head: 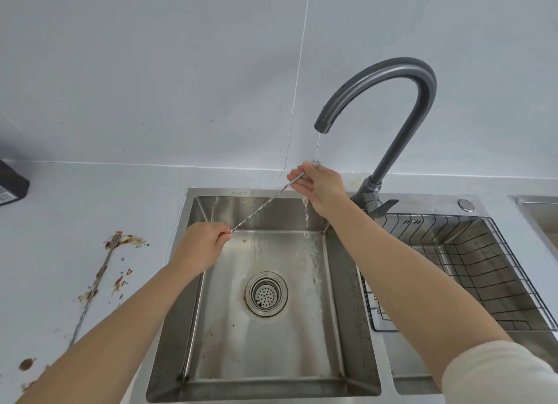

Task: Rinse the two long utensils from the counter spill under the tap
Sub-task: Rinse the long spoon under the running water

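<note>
The tap (392, 80) is dark grey. The sink (262, 385) is shiny silver, with a ring of brown rust around the drain (266, 293), which is dotted with little holes. The held stick (259, 207) is silver with a twisted pattern. The fork (99, 280) on the desk (60, 210) is silver too, lying in brown splotches (120, 280). The desk and the wall (151, 71) are pale grey-white. The rack (471, 268) is black wire in a grid. The sleeve (495, 373) is cream. The box (12, 181) is black.
</note>
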